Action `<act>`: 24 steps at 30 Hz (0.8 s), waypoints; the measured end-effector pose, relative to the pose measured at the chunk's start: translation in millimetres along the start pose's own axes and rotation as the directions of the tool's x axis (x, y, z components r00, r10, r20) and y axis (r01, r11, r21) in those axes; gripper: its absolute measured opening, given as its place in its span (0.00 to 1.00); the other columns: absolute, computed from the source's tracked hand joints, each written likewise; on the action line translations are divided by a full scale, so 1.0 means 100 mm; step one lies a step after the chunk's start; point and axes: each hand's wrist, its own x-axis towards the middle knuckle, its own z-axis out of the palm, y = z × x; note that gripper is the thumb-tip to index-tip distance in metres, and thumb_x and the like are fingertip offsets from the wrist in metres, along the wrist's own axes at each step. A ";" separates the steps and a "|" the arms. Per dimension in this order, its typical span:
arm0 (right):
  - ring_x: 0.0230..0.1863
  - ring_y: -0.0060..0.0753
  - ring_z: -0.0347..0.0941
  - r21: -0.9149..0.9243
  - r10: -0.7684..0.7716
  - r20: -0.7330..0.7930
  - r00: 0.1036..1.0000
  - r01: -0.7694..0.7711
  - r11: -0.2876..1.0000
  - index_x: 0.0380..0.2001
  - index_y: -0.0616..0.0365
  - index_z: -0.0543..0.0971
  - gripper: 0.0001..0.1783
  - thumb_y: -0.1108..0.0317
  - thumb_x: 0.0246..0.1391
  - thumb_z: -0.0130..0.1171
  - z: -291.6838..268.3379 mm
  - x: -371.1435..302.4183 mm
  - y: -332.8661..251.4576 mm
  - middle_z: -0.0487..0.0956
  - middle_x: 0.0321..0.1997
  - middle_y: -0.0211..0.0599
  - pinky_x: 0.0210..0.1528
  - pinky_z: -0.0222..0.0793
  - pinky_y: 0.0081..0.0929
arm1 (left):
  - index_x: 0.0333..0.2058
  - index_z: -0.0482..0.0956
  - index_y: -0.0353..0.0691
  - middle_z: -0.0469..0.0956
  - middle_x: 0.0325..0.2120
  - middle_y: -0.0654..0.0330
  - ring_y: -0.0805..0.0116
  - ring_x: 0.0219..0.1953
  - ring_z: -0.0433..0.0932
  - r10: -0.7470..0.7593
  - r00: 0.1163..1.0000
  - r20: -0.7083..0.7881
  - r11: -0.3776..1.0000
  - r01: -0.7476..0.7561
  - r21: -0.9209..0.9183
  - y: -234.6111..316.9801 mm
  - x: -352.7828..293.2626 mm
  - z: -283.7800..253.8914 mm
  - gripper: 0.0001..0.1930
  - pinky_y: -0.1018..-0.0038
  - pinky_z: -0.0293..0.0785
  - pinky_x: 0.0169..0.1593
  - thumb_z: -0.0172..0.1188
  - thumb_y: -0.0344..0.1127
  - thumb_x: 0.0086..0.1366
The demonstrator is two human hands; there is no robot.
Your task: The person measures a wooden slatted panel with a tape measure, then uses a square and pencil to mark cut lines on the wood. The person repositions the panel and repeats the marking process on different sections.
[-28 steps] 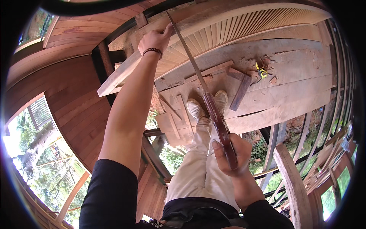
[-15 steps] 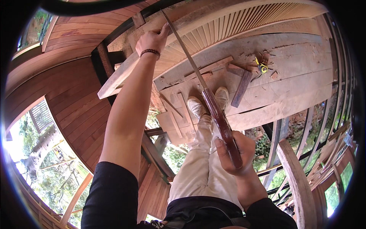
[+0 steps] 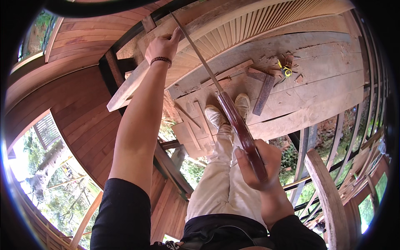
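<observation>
In my right hand (image 3: 260,164) is a handsaw, its long red-brown handle (image 3: 241,135) wrapped by my fingers and thumb. The narrow blade (image 3: 196,50), seen nearly edge-on, runs up and left across a long pale wooden beam (image 3: 135,83). My left hand (image 3: 161,48), a beaded bracelet at its wrist, grips that beam just left of the blade, thumb close beside the steel. Its fingertips are hidden behind the hand. How deep the blade sits in the wood cannot be made out.
A panel of slanted wooden slats (image 3: 250,29) lies along the beam. Around my shoes (image 3: 214,116) on the plank floor (image 3: 308,100) are wood offcuts (image 3: 263,93) and a yellow tape measure (image 3: 286,71). A rough timber post (image 3: 325,196) rises at right, near open floor framing (image 3: 333,146).
The saw has slid slightly forward and left along its length, with my right hand following a little. My left hand keeps its hold on the beam.
</observation>
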 end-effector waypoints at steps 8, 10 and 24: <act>0.19 0.48 0.71 0.009 -0.025 -0.022 0.999 0.025 1.000 0.22 0.58 0.74 0.13 0.76 0.46 0.71 0.06 0.05 0.01 0.73 0.19 0.41 0.21 0.63 0.38 | 0.44 0.90 0.59 0.88 0.41 0.55 0.53 0.50 0.84 -0.002 1.000 0.013 1.000 0.002 0.015 0.02 0.02 -0.01 0.38 0.61 0.78 0.53 0.44 0.81 0.63; 0.19 0.47 0.71 0.036 -0.013 -0.026 1.000 0.014 0.999 0.23 0.58 0.74 0.12 0.76 0.45 0.71 0.08 0.09 0.01 0.72 0.19 0.41 0.21 0.63 0.38 | 0.44 0.90 0.59 0.88 0.41 0.55 0.53 0.50 0.84 -0.001 0.999 0.044 1.000 0.000 0.020 0.02 0.02 -0.03 0.37 0.61 0.78 0.53 0.44 0.80 0.63; 0.15 0.44 0.69 -0.008 -0.097 -0.021 0.995 0.097 0.995 0.23 0.60 0.74 0.11 0.75 0.50 0.69 0.04 0.06 0.05 0.72 0.17 0.40 0.19 0.62 0.34 | 0.44 0.91 0.60 0.88 0.41 0.54 0.52 0.49 0.84 0.020 1.000 -0.022 0.999 -0.019 0.038 -0.02 0.01 0.03 0.36 0.60 0.78 0.53 0.44 0.80 0.64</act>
